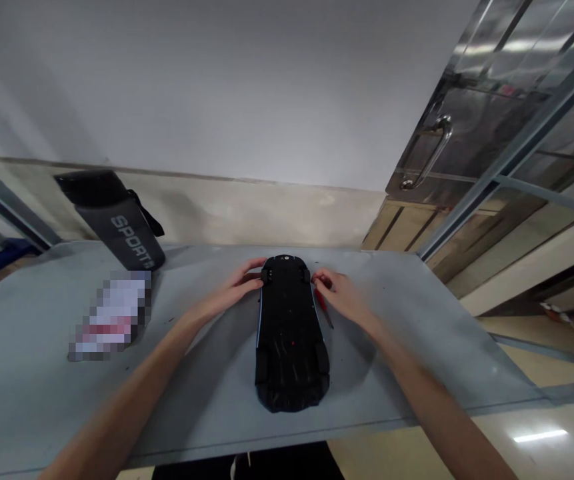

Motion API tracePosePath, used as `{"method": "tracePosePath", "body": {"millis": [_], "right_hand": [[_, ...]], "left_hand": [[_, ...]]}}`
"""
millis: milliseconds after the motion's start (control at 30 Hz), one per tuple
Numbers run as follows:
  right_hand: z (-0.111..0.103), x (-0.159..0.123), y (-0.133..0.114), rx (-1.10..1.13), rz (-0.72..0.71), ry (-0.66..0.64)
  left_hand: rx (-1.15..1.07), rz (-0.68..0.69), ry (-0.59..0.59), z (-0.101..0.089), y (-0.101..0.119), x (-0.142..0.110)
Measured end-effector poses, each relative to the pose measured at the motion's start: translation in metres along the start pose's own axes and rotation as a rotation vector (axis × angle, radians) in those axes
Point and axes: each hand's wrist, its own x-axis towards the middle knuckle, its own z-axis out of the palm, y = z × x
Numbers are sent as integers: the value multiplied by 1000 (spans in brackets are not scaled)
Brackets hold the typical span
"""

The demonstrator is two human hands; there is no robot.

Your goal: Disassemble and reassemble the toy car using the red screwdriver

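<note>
A black toy car (291, 327) lies upside down on the grey table, its underside facing up and a thin blue edge showing along its left side. My left hand (247, 280) grips its far left corner by the wheel, thumb and fingers closed against the side. At the far right wheel, the curled fingers of my right hand (334, 290) press on the car; part of those fingertips is hidden. Beside the car, just under my right hand, is a screwdriver with a red handle (321, 300), its shaft pointing toward me.
A dark sports bottle (121, 223) stands at the back left of the table (207, 413). In front of it lies a blurred-out flat item (111, 313). A wall rises behind; metal frame bars (467, 220) and a steel door with a handle (429, 157) are at right.
</note>
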Motion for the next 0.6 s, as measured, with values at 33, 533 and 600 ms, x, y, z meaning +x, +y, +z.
{"method": "tracePosePath", "body": {"millis": [33, 533, 600], "right_hand": [[0, 0, 0, -1, -2, -2], [-1, -1, -5, -53, -9, -63], [-1, -2, -6, -58, -9, -62]], "left_hand": [[2, 1, -3, 0, 0, 0], [-7, -3, -24, 3, 7, -1], [-11, -7, -20, 3, 8, -1]]}}
